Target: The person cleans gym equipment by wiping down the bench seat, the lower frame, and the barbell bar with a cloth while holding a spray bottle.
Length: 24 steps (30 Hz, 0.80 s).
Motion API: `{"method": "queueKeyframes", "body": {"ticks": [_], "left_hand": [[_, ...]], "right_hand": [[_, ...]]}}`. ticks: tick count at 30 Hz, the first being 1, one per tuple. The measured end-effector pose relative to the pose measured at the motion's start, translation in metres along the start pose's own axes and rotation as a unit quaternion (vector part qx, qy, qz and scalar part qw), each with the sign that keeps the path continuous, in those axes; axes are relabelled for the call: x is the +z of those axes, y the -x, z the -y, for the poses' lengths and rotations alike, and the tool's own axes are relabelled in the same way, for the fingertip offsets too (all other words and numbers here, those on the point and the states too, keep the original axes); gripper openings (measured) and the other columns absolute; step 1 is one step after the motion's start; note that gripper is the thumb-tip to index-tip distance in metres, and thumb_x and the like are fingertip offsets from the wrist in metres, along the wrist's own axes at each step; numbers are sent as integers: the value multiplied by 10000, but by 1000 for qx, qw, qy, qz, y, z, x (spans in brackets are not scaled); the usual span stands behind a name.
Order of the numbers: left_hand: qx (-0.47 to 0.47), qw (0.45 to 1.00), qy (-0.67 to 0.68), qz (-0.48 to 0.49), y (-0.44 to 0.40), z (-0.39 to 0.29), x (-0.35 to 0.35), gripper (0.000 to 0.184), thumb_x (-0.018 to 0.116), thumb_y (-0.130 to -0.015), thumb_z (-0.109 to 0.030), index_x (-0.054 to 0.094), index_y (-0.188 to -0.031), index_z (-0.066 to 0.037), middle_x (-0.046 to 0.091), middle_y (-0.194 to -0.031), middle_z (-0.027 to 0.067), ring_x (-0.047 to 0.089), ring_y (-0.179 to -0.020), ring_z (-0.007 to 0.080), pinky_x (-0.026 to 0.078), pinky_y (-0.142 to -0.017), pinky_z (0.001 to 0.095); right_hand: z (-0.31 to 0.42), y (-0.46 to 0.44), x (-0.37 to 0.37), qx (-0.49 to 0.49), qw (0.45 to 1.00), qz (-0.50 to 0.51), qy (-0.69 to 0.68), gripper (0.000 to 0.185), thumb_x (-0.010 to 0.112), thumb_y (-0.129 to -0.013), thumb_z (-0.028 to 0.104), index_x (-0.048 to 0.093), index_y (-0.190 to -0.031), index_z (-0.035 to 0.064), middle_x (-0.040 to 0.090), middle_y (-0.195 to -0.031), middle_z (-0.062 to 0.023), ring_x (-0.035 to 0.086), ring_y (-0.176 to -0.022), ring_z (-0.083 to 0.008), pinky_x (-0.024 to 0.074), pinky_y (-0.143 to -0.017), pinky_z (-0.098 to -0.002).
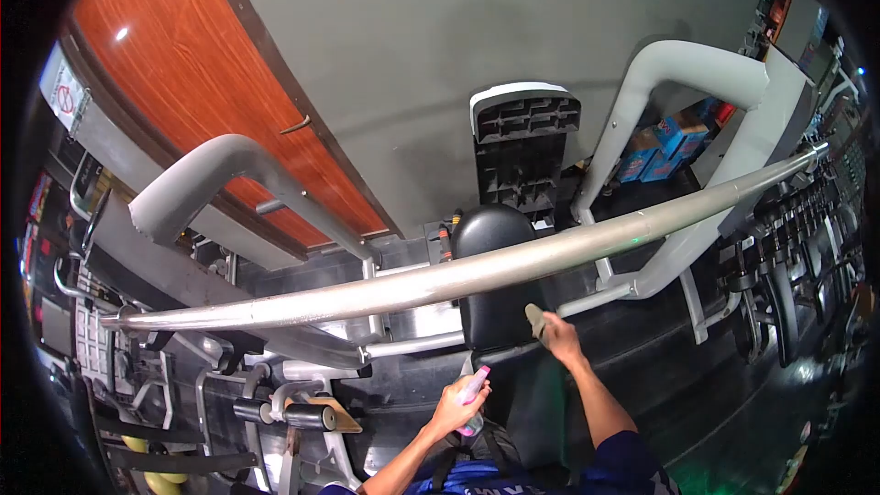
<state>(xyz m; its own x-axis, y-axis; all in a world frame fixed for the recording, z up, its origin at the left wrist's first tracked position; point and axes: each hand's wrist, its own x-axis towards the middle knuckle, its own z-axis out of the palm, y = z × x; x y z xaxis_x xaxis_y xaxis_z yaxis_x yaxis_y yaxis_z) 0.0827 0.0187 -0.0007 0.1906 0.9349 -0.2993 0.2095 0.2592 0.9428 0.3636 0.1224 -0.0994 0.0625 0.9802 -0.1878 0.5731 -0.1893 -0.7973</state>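
Note:
My left hand (454, 408) is wrapped round a small bottle (473, 387) with a pink top, held low in front of my body. To its right, my right hand (559, 337) grips a greyish-beige cloth (534, 319) close to the black padded bench (500, 312). Above both hands a long silver bar (440, 284) crosses the view from left to right, and it passes over the bench. Neither hand touches the bar.
Thick grey machine frames (701, 69) rise on both sides. Behind the bench a black plastic step (522, 147) leans against the wall. A wooden door (202, 73) is at the left, boxes (678, 136) and a rack of weights (779, 266) at the right.

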Motion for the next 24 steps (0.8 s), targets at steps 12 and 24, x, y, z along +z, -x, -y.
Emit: {"method": "queueKeyframes", "body": {"ticks": [12,24], "left_hand": [[-47,998,39,1,-5,-14,16,176,672,-914,-91,639,-1060,1,689,-923,44,651,-801,88,554,-644,254],[-51,991,117,38,-19,-3,25,183,659,-928,-114,633,-1075,-7,693,-902,48,642,-636,96,552,-568,260]], "right_hand": [[20,-178,28,-189,953,-234,35,300,525,-963,158,609,-1221,32,632,-1166,-217,584,-1098,-374,441,-951,-449],[-33,17,6,105,987,-120,0,360,448,-950,92,575,-1285,128,614,-1215,-240,563,-1150,-427,468,-950,-477]]}}
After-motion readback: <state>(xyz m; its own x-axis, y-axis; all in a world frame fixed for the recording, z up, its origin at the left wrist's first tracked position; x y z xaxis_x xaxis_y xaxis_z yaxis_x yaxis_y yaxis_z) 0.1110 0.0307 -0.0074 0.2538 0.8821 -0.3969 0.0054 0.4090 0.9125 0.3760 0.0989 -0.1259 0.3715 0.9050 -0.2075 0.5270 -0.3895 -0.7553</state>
